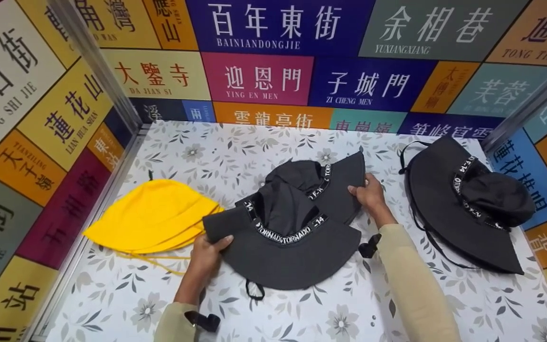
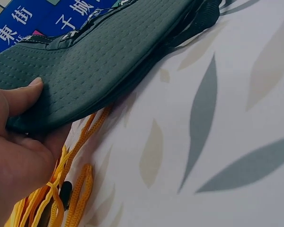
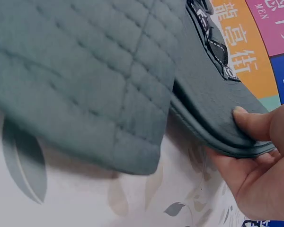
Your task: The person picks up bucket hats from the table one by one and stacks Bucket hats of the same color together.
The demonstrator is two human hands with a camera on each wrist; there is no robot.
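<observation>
My left hand (image 1: 204,256) pinches the left end of the brim of a black bucket hat (image 1: 287,263), thumb on top and fingers below. A white-lettered TORNADO band runs round that hat's crown, and a small cord loop hangs below its brim. Behind and partly under it is another black hat (image 1: 344,199), its far-side crown partly hidden. My right hand (image 1: 373,197) pinches this rear hat's right brim edge. In the right wrist view, the gripped brim (image 3: 213,113) shows layered edges under the thumb. Stitching lines the brim (image 2: 94,71) in the left wrist view.
Stacked yellow hats (image 1: 155,218) lie at the left, close to my left hand, their yellow cords (image 2: 80,189) trailing below. At the right lies another black hat (image 1: 439,209) with a chin cord. The floral tabletop (image 1: 235,318) is bounded by sign-covered walls (image 1: 259,76).
</observation>
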